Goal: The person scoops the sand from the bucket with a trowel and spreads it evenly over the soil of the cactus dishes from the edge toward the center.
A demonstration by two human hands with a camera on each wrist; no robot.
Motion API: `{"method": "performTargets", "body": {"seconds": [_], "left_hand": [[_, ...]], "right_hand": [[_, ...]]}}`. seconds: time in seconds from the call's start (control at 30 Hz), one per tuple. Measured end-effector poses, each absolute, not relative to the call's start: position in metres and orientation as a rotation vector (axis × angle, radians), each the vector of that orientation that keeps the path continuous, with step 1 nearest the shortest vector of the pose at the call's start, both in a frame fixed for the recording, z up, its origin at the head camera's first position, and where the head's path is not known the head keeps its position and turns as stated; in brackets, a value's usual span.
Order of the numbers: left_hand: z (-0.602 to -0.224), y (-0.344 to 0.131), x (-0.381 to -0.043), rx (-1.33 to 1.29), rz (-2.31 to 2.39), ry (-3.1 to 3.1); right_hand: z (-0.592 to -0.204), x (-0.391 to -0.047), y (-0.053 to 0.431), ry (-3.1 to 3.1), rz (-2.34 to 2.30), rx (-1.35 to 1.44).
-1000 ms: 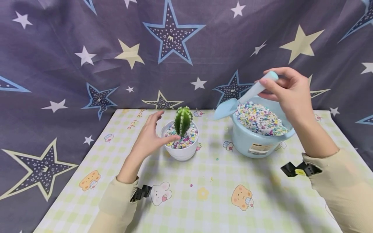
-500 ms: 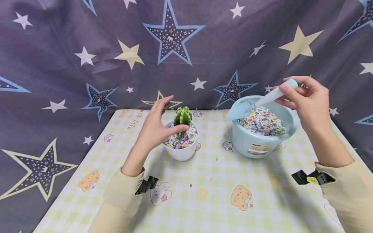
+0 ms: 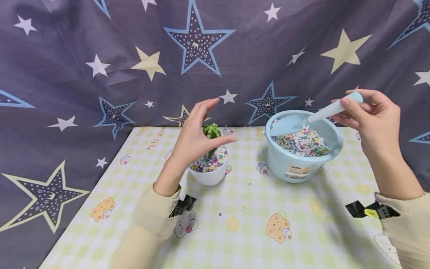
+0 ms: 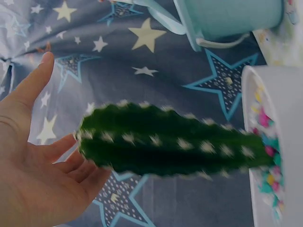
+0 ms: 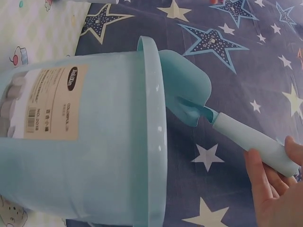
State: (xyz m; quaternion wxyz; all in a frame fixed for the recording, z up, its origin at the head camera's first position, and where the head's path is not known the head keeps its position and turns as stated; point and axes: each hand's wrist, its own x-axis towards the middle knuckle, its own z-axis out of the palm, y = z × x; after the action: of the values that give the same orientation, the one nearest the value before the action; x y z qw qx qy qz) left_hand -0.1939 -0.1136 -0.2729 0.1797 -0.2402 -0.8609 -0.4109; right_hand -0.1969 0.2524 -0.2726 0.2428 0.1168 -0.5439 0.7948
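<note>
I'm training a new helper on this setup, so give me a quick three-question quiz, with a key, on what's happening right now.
1. Multiple choice: by which part does the right hand hold the scoop? A) blade edge; B) handle; C) blade tip.
2. True or false: the left hand, its thumb spread apart from its fingers, is near the cactus.
3. Fill in the blank: in the head view, the blue bucket stands to the ____ of the white pot.

Key: 1 B; 2 true; 3 right.
</note>
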Motion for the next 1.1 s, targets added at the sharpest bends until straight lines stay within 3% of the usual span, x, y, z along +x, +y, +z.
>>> {"method": "performTargets", "body": {"seconds": [0.63,1.1], "left_hand": [[-0.248,-0.067,-0.192,-0.824,-1.246,-2.341],[-0.258,-0.034,-0.193,-0.904,-1.366,-2.31]], "right_hand": [[-0.285,-0.193,0.273,-1.314,2.254,0.291],[-0.289,-0.189,0.285,-1.37,2.178,0.219]]}}
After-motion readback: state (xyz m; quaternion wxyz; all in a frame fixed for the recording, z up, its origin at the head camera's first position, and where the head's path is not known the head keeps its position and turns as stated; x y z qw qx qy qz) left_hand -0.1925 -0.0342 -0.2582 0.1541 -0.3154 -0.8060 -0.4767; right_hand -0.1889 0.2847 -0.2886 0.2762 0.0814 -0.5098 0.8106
